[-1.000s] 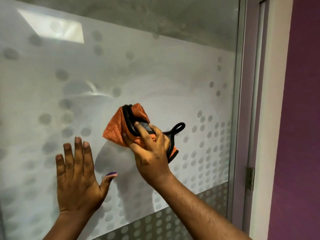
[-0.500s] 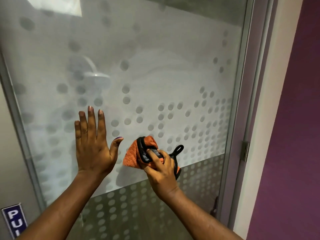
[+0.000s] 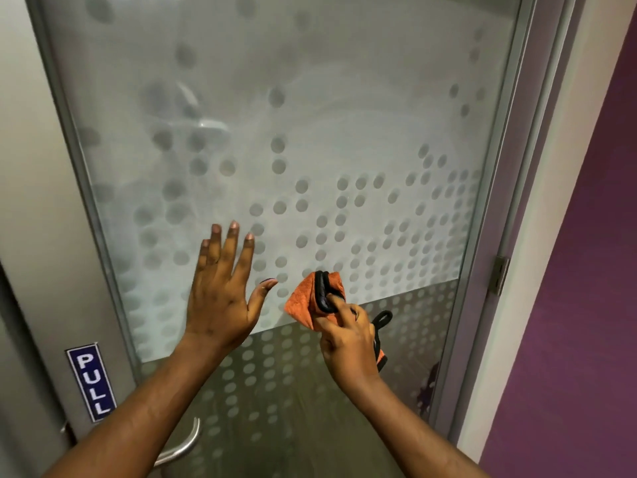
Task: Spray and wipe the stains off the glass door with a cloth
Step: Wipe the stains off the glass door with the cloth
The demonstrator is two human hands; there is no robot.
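Glass door: frosted film with a grid of clear dots, denser toward the right; a lower band is clear with frosted dots. Faint swirl smears show across the middle of the frosted area. Left hand flat, fingers spread, palm against the glass, holding nothing. Right hand closed around a bunched orange cloth with black edging, pressed to the glass at the frosted/clear boundary, just right of the left thumb. Blue PULL sign on the left stile, metal handle below it. Hinge on the right frame.
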